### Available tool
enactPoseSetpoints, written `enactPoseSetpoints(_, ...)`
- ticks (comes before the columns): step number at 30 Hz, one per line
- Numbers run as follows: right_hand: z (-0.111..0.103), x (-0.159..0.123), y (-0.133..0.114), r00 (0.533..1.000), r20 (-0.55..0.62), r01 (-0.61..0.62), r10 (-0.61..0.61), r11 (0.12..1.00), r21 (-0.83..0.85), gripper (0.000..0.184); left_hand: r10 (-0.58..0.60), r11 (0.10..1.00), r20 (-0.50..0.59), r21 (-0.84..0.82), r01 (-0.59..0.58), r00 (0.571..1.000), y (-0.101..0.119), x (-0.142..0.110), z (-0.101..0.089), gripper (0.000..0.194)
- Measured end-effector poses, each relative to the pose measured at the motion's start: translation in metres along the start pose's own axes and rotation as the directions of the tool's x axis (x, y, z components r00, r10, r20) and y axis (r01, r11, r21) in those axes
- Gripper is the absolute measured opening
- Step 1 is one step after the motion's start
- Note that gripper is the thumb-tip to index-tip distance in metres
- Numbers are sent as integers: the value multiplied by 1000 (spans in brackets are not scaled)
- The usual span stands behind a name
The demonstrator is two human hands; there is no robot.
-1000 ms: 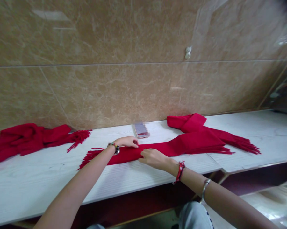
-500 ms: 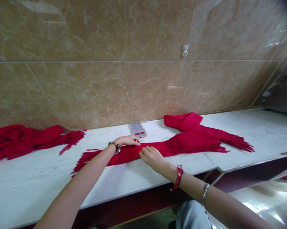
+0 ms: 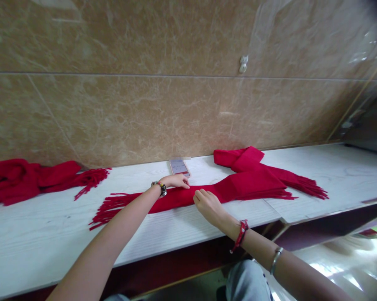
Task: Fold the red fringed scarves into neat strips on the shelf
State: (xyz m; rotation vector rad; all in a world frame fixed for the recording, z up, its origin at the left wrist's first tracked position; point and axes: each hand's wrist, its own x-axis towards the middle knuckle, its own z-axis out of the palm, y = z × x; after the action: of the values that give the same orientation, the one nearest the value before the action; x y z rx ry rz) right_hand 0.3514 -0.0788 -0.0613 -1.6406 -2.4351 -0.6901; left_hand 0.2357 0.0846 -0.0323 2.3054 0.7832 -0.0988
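A long red scarf (image 3: 249,184) with fringed ends lies across the white wood-grain counter (image 3: 50,234). Its left stretch is a flat, narrow strip, while the right part lies layered and crossed over, with fringes pointing right. My left hand (image 3: 177,181) is at the strip's far edge, fingers curled down and closed on the cloth. Close by on the right, my right hand (image 3: 209,205) has its fingers bent in a pinch on the strip toward its near edge. The fingertips of both hands are partly hidden.
Another red scarf (image 3: 25,182) lies bunched at the far left against the marbled wall (image 3: 138,117). Just behind my left hand is a phone (image 3: 178,167). A small white cat-shaped fixture (image 3: 244,64) is on the wall. Under the counter's front edge are dark open compartments (image 3: 316,225).
Both hands have shifted a little to the right along the red strip, staying close together. The view has turned slightly right, so the bunched scarf sits farther left in the picture.
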Motion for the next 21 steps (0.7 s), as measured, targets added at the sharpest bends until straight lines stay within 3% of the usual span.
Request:
enactPoseSetpoints(8, -6, 10, -1, 987, -38, 152, -154, 987, -59, 16, -72, 984, 32, -164, 76, 997, -4, -3, -7, 29)
enactPoseSetpoints(13, -9, 15, 1, 985, -9, 175, -175, 984, -23, 18, -105, 944, -12, -316, 96, 994, 3, -9, -5, 29)
enactPoseSetpoints(17, -34, 14, 22, 991, -52, 120, -123, 991, -61, 20, -74, 867, -25, -496, 52, 997, 18, -15, -15, 34)
enactPoseSetpoints(21, -70, 5, 62, 992, -115, 30, -50, 985, -171, 23, 24, 737, -79, -672, -71, 997, 58, -7, -37, 39)
